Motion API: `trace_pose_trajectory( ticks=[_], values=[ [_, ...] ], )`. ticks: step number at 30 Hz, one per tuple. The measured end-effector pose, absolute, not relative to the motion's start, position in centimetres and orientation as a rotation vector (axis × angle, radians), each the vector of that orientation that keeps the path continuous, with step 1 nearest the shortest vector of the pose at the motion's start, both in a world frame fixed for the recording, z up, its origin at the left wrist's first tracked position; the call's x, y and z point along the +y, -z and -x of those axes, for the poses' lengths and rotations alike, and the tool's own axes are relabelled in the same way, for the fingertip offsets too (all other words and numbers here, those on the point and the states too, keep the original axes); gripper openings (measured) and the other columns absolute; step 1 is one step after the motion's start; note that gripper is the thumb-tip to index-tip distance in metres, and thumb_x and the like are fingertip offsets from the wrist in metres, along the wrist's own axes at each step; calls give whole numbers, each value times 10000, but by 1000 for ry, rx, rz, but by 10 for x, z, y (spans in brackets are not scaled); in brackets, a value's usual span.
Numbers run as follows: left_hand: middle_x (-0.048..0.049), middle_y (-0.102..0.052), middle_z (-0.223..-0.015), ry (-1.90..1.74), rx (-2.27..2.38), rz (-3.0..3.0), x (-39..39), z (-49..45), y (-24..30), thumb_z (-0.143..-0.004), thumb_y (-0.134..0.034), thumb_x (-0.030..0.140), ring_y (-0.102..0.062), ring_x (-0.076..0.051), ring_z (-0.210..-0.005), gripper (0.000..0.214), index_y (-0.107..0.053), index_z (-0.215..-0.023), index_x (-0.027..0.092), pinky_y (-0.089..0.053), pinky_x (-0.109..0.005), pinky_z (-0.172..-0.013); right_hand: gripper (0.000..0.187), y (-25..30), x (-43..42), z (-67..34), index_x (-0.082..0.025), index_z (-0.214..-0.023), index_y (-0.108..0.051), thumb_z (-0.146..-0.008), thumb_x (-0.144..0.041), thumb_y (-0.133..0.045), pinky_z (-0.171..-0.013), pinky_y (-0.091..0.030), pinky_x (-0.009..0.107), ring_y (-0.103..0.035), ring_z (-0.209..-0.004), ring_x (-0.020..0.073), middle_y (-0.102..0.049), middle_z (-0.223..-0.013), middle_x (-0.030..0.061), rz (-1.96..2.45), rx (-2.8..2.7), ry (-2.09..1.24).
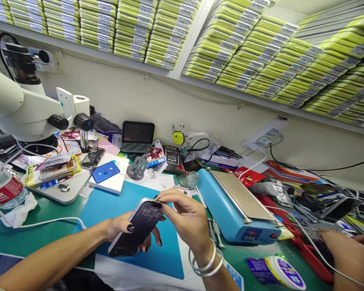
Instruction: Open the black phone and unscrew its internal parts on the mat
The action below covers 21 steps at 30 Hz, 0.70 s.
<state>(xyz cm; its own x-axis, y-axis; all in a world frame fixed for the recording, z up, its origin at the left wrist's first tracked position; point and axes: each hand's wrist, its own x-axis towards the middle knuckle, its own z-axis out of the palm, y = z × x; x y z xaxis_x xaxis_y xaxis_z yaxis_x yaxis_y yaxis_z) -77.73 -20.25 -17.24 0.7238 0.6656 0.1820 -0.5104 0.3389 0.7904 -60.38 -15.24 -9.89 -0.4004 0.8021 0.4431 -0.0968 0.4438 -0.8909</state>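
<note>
At the far left a white microscope [21,105] hangs over the green surface [33,226], with a water bottle [6,192] and a crumpled tissue [18,212] below it. A white cable [48,222] runs across the surface towards the left forearm. Further in, a white box [117,184] carries a blue phone back [105,171].

The left hand [121,228] holds the phone [138,228] from beneath. Its fingers curl around the far edge and the thumb is pressed on the near edge of the glass. The phone is tilted, lifted above the blue mat [166,250], and its screen is lit and shows a clock.

The right hand [185,218] meets the phone at its top end. Thumb and forefinger are pinched together on the upper edge, and the other fingers are curled loosely behind. Whether something thin sits between the fingertips cannot be told. Silver bangles [206,262] circle that wrist.

Just right of the hands stands a blue heating plate [236,206], and a purple tape roll [285,273] lies nearer the front edge. At the far right a co-worker's hand [346,254] rests among cables and tools. Shelves of green boxes [245,44] run overhead.
</note>
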Motion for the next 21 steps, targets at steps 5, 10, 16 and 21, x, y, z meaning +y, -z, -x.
trace_pose_trajectory(
  ticks=[5, 10, 16, 21],
  values=[
    [-93, -672, -936, -778, 194, -942, -201, 777, 179, -601, -820, 634, -566, -133, -650, 879, -600, -1285, 127, -443, -207, -573, 122, 99, -149, 604, -217, -686, -740, -674, -298, -831, -446, -493, 249, -590, -597, 140, -658, -728, 23, 690, -1588, -1488],
    [-124, -672, -1045, -805, 207, -921, -201, 777, 187, -578, -828, 665, -601, -145, -682, 1018, -515, -1395, 145, -469, -230, -617, 263, 92, -142, 609, -176, -615, -659, -605, -338, -866, -460, -418, 211, -487, -541, 81, -559, -659, -20, 768, -1477, -1837],
    [-106, -666, -1057, -799, 181, -931, -202, 781, 188, -676, -774, 686, -634, -187, -786, 779, -656, -1176, 100, -472, -257, -648, 331, 88, -136, 615, -165, -685, -636, -553, -366, -863, -518, -393, 206, -510, -602, 88, -587, -727, -2, 866, -1380, -2154],
    [-101, -675, -1034, -788, 75, -876, -198, 780, 192, -678, -764, 715, -645, -187, -831, 770, -641, -1172, 138, -515, -313, -710, 399, 90, -126, 617, -173, -745, -614, -559, -454, -827, -528, -401, 239, -491, -584, 96, -575, -733, 5, 910, -1334, -2114]
  ],
)
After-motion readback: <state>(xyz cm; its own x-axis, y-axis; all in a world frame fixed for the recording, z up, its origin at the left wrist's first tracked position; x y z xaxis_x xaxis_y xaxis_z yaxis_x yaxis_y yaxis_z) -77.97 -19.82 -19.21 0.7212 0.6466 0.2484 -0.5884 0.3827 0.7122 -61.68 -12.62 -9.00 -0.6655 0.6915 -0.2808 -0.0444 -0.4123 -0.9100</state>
